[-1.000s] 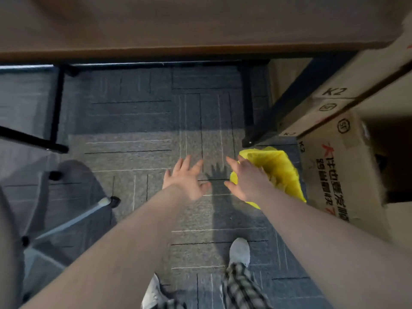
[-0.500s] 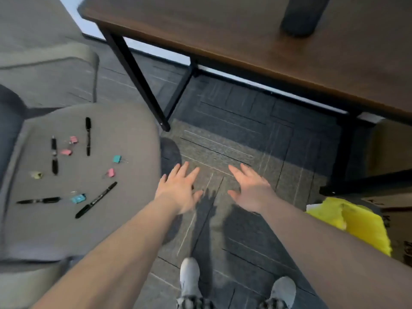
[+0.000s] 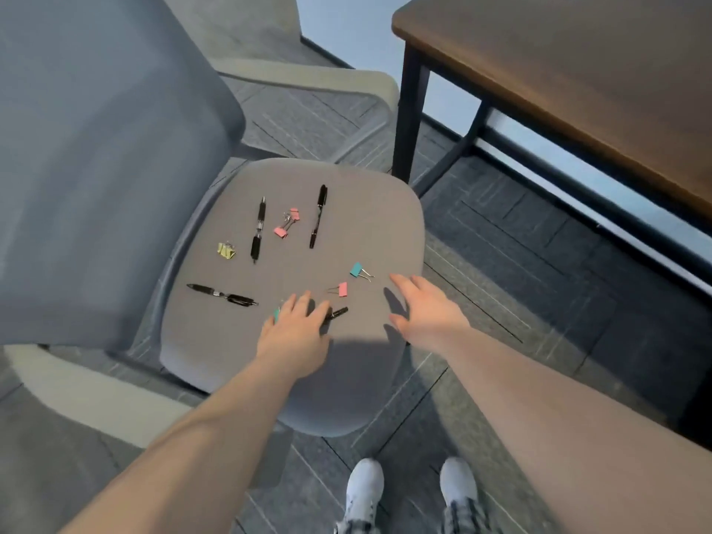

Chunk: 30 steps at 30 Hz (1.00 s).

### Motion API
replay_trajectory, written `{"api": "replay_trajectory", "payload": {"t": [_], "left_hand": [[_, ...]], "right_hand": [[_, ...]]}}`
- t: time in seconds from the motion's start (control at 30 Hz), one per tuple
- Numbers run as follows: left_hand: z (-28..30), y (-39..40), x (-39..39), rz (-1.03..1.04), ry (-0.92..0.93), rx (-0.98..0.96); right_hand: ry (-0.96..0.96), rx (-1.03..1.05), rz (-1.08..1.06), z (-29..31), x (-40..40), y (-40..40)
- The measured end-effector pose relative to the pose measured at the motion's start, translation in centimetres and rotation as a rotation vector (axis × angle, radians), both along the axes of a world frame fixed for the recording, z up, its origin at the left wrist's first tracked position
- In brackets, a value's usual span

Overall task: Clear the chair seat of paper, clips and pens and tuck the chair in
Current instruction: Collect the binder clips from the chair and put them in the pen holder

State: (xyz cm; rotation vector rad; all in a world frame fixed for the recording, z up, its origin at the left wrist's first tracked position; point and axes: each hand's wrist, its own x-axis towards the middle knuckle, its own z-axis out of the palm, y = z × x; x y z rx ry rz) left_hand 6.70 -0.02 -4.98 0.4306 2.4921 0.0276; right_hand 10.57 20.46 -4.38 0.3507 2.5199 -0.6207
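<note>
The seat (image 3: 377,210), out of sight a second ago, is now faced. Both hands, left (image 3: 294,333) and right (image 3: 424,314), are spread empty over pens (image 3: 257,229) and clips (image 3: 287,222); clearing can be begun.

Bare grey fabric across the lower part of the chair seat (image 3: 346,379) and along its right edge. Open seat also near the top rim, above the pens. Mid-seat crowded: two black pens (image 3: 257,229) (image 3: 318,215) lying near-vertical with pink binder clips (image 3: 287,223) between, a yellow clip (image 3: 226,250) left, a third pen (image 3: 223,294) lower left. Tall backrest (image 3: 96,167) walling off the left; armrest (image 3: 308,77) across the top. Table leg (image 3: 408,117) just beside the seat's upper right corner. Open carpet (image 3: 539,302) to the right.
</note>
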Motion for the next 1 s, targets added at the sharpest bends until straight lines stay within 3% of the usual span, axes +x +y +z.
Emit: {"api": "replay_trajectory", "payload": {"t": [0.23,0.6,0.8,1.0], "left_hand": [[-2.7,-1.5,-1.9,0.226,0.041,0.009],[-6.5,-0.1,-4.4,0.477,-0.018,-0.046],[-6.8,0.7,-5.0,0.517,-0.031,-0.031],[-6.4,0.9,-5.6,0.691,-0.04,0.092]], "right_hand": [[0.125,0.003,0.137,-4.8,-4.4,-1.7],[0.114,0.106,0.396,-8.4,-9.7,-2.1],[0.116,0.075,0.42,-8.3,-11.0,-3.3],[0.046,-0.058,0.295,-7.1,-11.7,-4.5]]}}
